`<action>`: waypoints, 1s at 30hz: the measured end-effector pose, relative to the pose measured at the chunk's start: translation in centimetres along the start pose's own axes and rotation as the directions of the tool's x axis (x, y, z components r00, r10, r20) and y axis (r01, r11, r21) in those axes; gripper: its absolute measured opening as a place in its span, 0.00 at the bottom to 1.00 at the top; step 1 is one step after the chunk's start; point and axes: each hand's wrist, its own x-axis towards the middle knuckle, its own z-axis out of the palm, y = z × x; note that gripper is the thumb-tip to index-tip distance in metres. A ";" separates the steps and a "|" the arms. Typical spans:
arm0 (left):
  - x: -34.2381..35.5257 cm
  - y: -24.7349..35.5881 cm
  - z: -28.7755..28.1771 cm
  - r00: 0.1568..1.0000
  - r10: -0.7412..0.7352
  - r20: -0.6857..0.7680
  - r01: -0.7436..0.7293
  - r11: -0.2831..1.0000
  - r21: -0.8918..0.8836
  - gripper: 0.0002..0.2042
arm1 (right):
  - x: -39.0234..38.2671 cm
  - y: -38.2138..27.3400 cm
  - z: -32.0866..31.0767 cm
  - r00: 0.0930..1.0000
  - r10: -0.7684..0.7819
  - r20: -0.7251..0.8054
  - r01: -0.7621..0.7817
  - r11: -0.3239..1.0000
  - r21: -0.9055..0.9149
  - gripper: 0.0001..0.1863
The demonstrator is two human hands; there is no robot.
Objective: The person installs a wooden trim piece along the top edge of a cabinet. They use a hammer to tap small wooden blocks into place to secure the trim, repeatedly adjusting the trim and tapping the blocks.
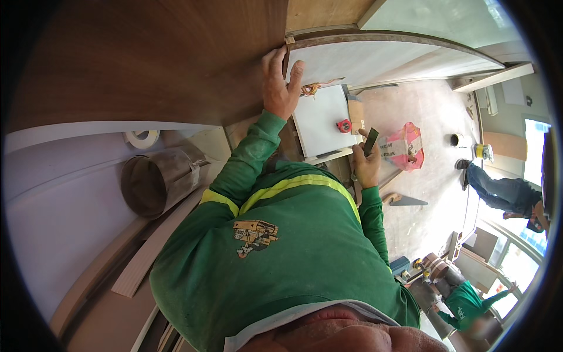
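Observation:
My left hand (281,85) reaches up to the edge of a large brown wooden panel (176,58). Its fingers curl over that edge, while the thumb stands apart. In my right hand (367,166) is a dark, flat, narrow rectangular piece (370,142), held upright between thumb and fingers; its exact kind does not show. Just beyond that hand, a red tape measure (344,126) lies on a white board (319,120). A bundle of thin coloured wires (311,89) hangs near my left hand.
On the floor to the right lie a pink-and-white plastic bag (403,146) and a handsaw (406,200). A large brown roll (161,182) and wooden strips (138,258) are at left. One person in jeans (498,190) and another in a green top (466,305) are at right.

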 end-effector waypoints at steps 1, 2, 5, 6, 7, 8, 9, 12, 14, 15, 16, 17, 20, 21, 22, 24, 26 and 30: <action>-0.3 0.3 0.1 1.000 -0.010 -0.007 0.010 1.000 -0.014 0.30 | -0.2 -0.2 -0.3 1.000 -0.002 -0.002 0.002 1.000 -0.006 0.28; -0.6 0.5 0.2 1.000 -0.022 -0.014 0.021 0.999 -0.027 0.29 | -0.5 -0.6 -0.5 1.000 -0.003 -0.004 0.003 1.000 -0.013 0.28; 0.7 0.3 -0.7 0.998 0.032 -0.048 -0.032 0.999 0.012 0.29 | 0.5 -2.3 1.4 0.999 -0.046 -0.004 0.046 0.999 -0.029 0.26; 1.0 0.7 -0.2 0.996 0.060 -0.072 -0.058 0.998 0.025 0.28 | 1.2 -3.8 1.0 0.997 -0.074 0.009 0.074 0.996 -0.055 0.25; 1.1 0.8 -0.4 0.994 0.082 -0.078 -0.079 0.996 0.051 0.28 | 1.5 -5.1 1.4 0.996 -0.082 0.022 0.084 0.994 -0.069 0.23; 1.1 1.0 -0.6 0.991 0.105 -0.083 -0.098 0.992 0.078 0.28 | 2.0 -6.4 1.9 0.995 -0.091 0.037 0.093 0.992 -0.082 0.22; 1.6 1.2 -0.8 0.988 0.146 -0.058 -0.136 0.980 0.142 0.28 | 3.0 -8.1 2.6 0.982 -0.172 0.078 0.180 0.977 -0.116 0.22; 2.8 1.9 -2.1 0.981 0.184 0.059 -0.194 0.926 0.325 0.26 | 6.1 -13.3 5.7 0.907 -0.377 0.187 0.406 0.900 -0.157 0.22; 3.2 2.5 -2.6 0.984 0.086 0.153 -0.144 0.893 0.426 0.24 | 7.7 -15.9 7.9 0.848 -0.478 0.229 0.516 0.843 -0.151 0.22; 3.3 2.8 -2.8 0.982 0.078 0.172 -0.155 0.854 0.496 0.24 | 8.2 -16.2 8.7 0.845 -0.481 0.235 0.517 0.846 -0.131 0.23; 3.4 3.0 -3.0 0.979 0.069 0.190 -0.166 0.810 0.563 0.23 | 8.6 -16.4 9.3 0.842 -0.483 0.240 0.518 0.848 -0.111 0.23; 3.6 3.2 -3.1 0.977 0.058 0.206 -0.177 0.760 0.625 0.23 | 9.1 -16.6 9.7 0.839 -0.486 0.246 0.519 0.850 -0.091 0.23; 3.7 3.2 -3.9 0.961 0.086 0.264 -0.251 0.673 0.696 0.24 | 9.5 -15.4 9.8 0.899 -0.364 0.242 0.385 0.922 -0.045 0.23; 3.9 3.0 -4.2 0.954 0.101 0.283 -0.275 0.668 0.691 0.25 | 9.5 -14.9 9.7 0.911 -0.333 0.242 0.347 0.938 -0.018 0.23; 4.0 2.8 -4.4 0.946 0.116 0.302 -0.300 0.663 0.685 0.26 | 9.5 -14.4 9.6 0.919 -0.318 0.234 0.325 0.946 0.011 0.23; 4.3 2.6 -4.7 0.933 0.113 0.342 -0.330 0.649 0.685 0.26 | 9.4 -13.8 9.4 0.934 -0.285 0.216 0.276 0.958 0.073 0.23; 4.5 2.6 -5.2 0.921 0.075 0.382 -0.341 0.631 0.697 0.26 | 9.3 -13.9 9.4 0.936 -0.270 0.227 0.264 0.963 0.059 0.23; 4.2 2.2 -6.0 0.927 0.135 0.349 -0.317 0.780 0.540 0.26 | 10.3 -15.3 10.2 0.888 -0.406 0.216 0.416 0.909 0.000 0.25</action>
